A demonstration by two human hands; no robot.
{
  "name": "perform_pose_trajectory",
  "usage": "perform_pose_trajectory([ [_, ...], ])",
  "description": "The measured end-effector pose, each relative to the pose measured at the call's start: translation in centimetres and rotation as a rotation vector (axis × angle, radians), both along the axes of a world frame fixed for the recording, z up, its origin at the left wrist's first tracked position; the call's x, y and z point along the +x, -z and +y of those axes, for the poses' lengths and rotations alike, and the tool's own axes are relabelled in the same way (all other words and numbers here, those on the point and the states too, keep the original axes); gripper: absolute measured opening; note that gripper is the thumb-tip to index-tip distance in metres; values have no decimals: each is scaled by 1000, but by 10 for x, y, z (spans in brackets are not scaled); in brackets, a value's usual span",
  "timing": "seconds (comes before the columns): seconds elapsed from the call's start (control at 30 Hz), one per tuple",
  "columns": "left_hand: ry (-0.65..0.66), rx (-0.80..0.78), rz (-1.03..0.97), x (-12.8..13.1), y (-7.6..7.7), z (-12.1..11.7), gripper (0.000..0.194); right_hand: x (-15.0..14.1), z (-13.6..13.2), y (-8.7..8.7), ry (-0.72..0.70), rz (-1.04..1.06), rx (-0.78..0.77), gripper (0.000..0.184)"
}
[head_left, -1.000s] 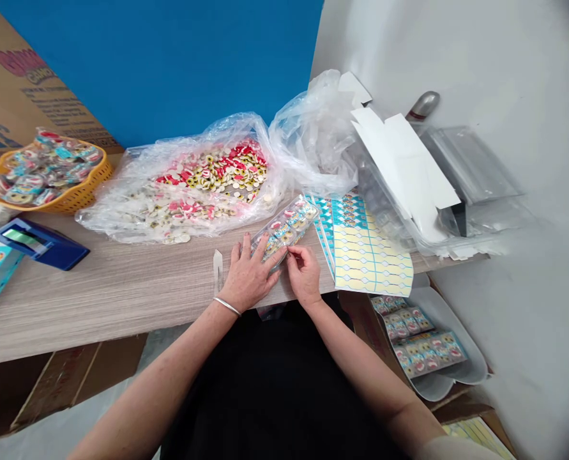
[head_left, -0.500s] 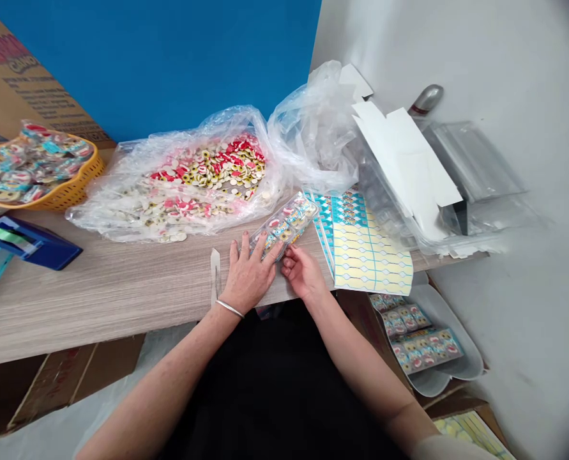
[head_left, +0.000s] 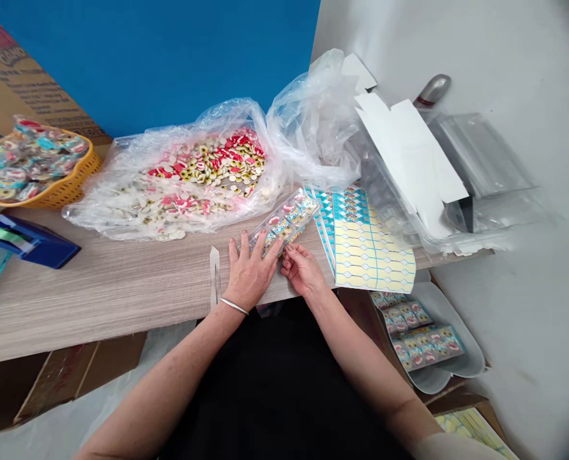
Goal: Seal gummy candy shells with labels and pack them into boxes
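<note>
A clear plastic blister tray (head_left: 287,223) holding several round candy packs lies tilted across the table's edge area. My left hand (head_left: 249,269) rests spread over its near end, fingers on the plastic. My right hand (head_left: 303,271) pinches the tray's lower corner between thumb and fingers. Just left of my left hand lies a narrow pale pointed strip (head_left: 214,276). To the right of the tray is a stack of printed blue and yellow label sheets (head_left: 373,255). Behind it, a clear plastic bag (head_left: 207,172) holds many loose red, white and yellow round candies.
A wood-grain table (head_left: 97,287) carries an orange basket of wrapped packs (head_left: 39,169), a blue tape dispenser (head_left: 28,241), and white card in a clear box (head_left: 409,153). A white tray of finished packs (head_left: 423,338) sits below the table's right side.
My hands and the tray have shifted only slightly. The whole view has drifted a little, with the table's objects sitting further left and higher.
</note>
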State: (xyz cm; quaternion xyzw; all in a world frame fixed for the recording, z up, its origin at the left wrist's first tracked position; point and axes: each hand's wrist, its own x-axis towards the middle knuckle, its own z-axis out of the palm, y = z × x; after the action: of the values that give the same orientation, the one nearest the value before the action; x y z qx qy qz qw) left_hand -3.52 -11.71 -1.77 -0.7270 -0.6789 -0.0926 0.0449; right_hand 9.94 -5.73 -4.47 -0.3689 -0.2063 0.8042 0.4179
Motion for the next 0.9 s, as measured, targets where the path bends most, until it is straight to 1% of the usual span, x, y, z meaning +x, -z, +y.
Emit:
perform_pose_trajectory([
  [0.23,14,-17,55,0,-2,-1,56,-4,-2,2,31,-73,32,30],
  [0.4,-10,-27,1,4,-8,-2,61,-7,-3,5,58,-79,41,30],
  [0.5,-25,-17,-29,6,-11,-1,59,-7,-3,5,66,-73,45,32],
  [0.57,-41,2,-41,8,-9,1,54,-8,-3,5,64,-73,52,34],
  [0.67,-47,32,-31,8,-3,4,49,-8,-3,5,57,-84,59,35],
  [0.77,-21,54,11,7,3,4,49,-9,-4,6,59,-107,59,35],
  [0.9,-3,53,34,5,6,3,50,-9,-4,8,79,-167,42,35],
])
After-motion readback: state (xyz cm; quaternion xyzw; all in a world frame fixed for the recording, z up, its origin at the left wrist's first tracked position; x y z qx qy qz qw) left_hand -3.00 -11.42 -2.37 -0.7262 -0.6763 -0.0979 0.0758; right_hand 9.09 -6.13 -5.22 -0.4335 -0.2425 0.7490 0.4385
